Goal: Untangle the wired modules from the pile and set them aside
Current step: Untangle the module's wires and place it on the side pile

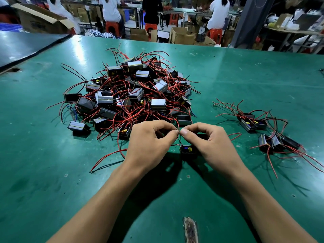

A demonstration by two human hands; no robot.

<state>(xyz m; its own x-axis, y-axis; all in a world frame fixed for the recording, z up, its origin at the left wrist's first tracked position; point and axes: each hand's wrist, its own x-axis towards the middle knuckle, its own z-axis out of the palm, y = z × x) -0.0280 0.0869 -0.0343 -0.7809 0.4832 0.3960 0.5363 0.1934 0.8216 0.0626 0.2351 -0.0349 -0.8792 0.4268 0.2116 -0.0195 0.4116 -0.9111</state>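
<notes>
Two-handed, pinching a wire (178, 127) between left hand (149, 142) fingers (168, 135) and right hand (210, 142) fingers (186, 132), tips touching, a black module (187, 150) just nearer. Working at the near edge of the pile (133, 95) on the green surface (52, 155), sorted modules (252, 123) lying well apart on the right.

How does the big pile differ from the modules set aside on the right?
The pile is a heap of many modules, stacked, wires tangled together. The set-aside modules are few, in two small low clusters, wires mostly splayed outward. Both are black boxes with red wires on the green table.
</notes>
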